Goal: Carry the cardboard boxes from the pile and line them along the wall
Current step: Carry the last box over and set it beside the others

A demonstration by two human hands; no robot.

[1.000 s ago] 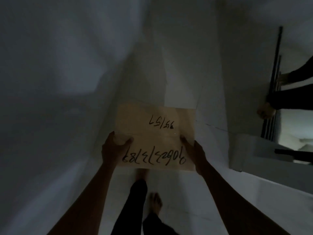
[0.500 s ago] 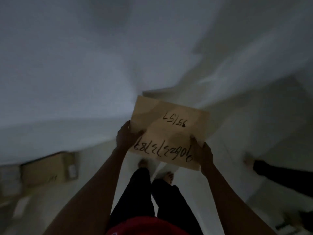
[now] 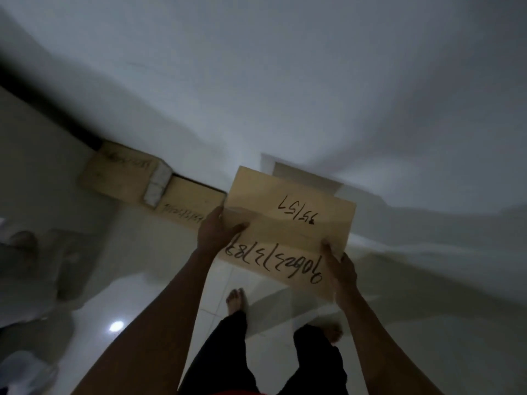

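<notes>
While two boxes (image 3: 159, 189) sit against the wall (image 3: 285, 95) at centre-left, the cardboard box (image 3: 288, 226) is gripped by left hand (image 3: 218, 233) and right hand (image 3: 339, 270), fingers curled over its edges.

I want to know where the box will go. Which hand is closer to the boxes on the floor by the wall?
Left. The left hand grips the carried box's left edge, right beside the floor boxes. The right hand holds the far right edge, farther away.
</notes>
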